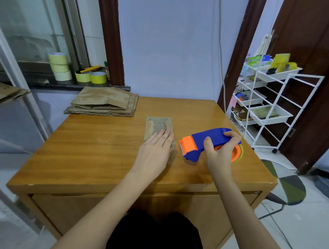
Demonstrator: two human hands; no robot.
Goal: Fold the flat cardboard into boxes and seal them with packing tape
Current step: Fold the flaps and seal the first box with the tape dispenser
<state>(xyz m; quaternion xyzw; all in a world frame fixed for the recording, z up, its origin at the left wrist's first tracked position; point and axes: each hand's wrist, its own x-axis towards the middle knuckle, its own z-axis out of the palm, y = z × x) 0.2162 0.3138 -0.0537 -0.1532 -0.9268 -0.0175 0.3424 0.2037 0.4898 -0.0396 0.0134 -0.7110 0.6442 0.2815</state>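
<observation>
R hand (221, 149) grips blue/orange tape dispenser (206, 144): fingers curled over top of the blue handle, thumb on the near side. Dispenser sits low over the wooden table (101, 139), orange cutter end facing L, roll end to the R behind the hand. Can't tell if its base touches the tabletop.

L hand (155, 152) lies flat, palm down, fingers straight and together, pressing on a strip of worn brownish tape/paper (157, 126) stuck lengthwise on the tabletop. Fingertips cover the near end of the strip; the far end runs away from the person. The strip looks torn and patchy; material not certain. Dispenser cutter is just beside the L hand, to its R, not touching it.

Flat cardboard stack (105, 103): several unfolded sheets piled at far-L corner of the table, partly overhanging the edge, well apart from both hands. No folded box in view. More cardboard (3, 93) at the L frame edge, on a separate surface.

Surroundings: windowsill behind the stack carries tape rolls (60, 66), pale ones stacked three high, plus two brighter yellow-green rolls (91, 76) side by side. White wire cart w/ trays (267, 96) stands R of the table, holding mixed items incl. a yellow dispenser (283, 63) on the top tray. Dark door frame behind the cart. Person's dark-clothed lap at bottom center.
</observation>
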